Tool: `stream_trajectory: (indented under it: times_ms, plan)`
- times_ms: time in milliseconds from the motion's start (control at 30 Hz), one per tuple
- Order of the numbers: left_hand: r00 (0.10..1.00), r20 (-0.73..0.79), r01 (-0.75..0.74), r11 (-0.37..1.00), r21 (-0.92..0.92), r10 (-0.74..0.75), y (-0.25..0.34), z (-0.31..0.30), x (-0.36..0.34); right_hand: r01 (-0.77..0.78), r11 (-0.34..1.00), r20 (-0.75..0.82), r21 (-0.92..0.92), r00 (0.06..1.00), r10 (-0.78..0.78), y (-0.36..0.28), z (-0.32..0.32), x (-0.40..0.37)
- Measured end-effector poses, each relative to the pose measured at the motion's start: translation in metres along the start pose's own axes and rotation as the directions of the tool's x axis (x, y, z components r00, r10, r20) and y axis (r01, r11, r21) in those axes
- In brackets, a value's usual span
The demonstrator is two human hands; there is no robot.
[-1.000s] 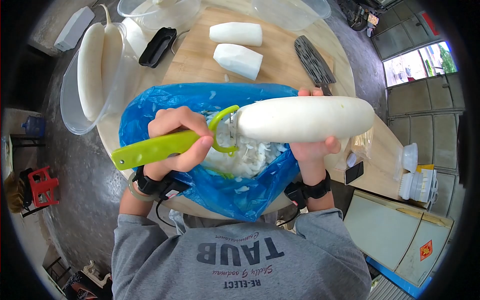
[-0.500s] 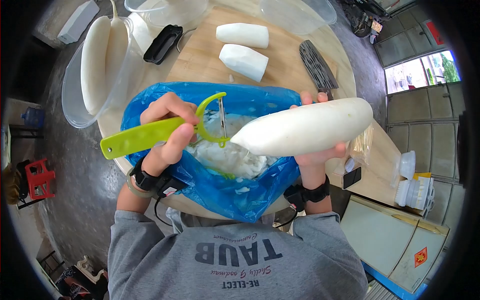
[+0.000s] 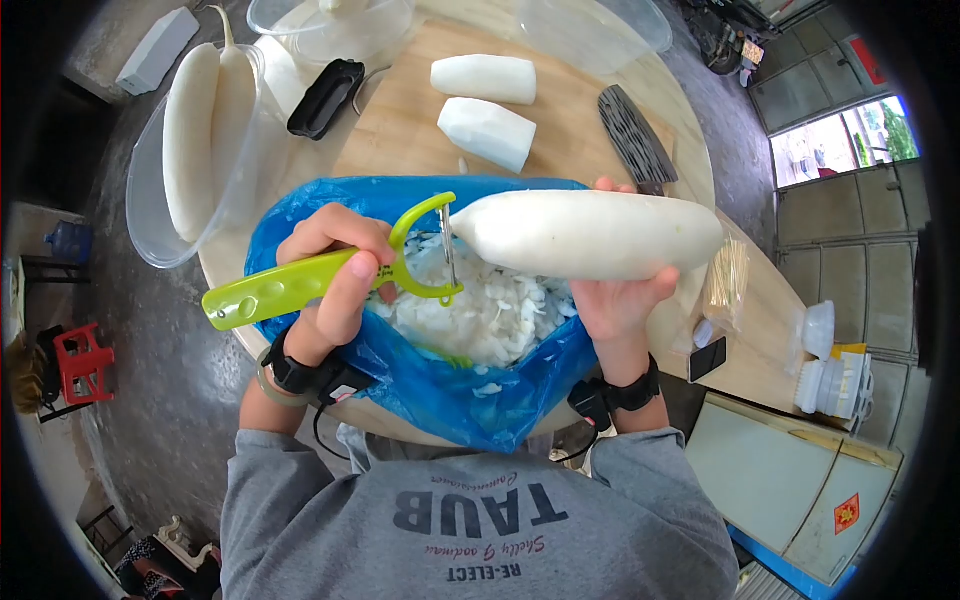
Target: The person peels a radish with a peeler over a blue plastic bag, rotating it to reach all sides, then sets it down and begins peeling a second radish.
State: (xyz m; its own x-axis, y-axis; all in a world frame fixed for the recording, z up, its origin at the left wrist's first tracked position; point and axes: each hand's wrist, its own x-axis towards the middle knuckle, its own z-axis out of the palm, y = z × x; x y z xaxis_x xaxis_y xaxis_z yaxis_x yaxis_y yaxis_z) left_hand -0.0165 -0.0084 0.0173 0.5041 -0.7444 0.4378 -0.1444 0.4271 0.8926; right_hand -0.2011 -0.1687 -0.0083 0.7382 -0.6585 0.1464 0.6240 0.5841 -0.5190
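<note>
Over the blue bag (image 3: 470,410) of peelings (image 3: 500,315), your left hand (image 3: 342,245) grips the green peeler (image 3: 290,285) close by the tip of the white radish (image 3: 590,235) your right hand (image 3: 615,302) grasps; beyond, two pale pieces (image 3: 484,79) lie on the board (image 3: 390,130).

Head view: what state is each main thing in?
Large radish: held, roughly level
Right hand: gripping that radish from below
Green peeler: held, blade near radish tip, contact unclear
Left hand: closed on peeler handle
Blue bag: open, peelings inside
Radish pieces: lying on cutting board
Clear tub: open, holding long radishes
Phone: screen dark
</note>
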Motion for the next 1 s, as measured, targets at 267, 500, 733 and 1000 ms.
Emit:
stream_trajectory:
  times_ms: [267, 500, 733, 1000]
  plan:
    - [0.998, 0.031, -0.052, 0.986, -0.158, 0.057, -0.005, -0.006, -0.002, -0.018, 0.991, -0.018, -0.13, 1.0, 0.015, -0.004, 0.004, 0.001]
    - [0.997, 0.08, -0.017, 0.992, 0.122, 0.007, 0.002, 0.007, 0.001, -0.015, 0.967, 0.072, -0.256, 0.997, 0.035, -0.002, 0.005, 0.003]
    - [0.998, -0.002, 0.058, 0.997, 0.052, -0.058, 0.001, 0.008, 0.003, 0.027, 0.952, 0.114, -0.305, 0.993, 0.008, 0.0, 0.006, 0.003]
    - [0.989, -0.106, 0.101, 0.995, 0.004, -0.1, -0.001, -0.007, 0.01, 0.072, 0.995, 0.192, -0.073, 0.98, -0.057, -0.008, -0.007, 0.004]
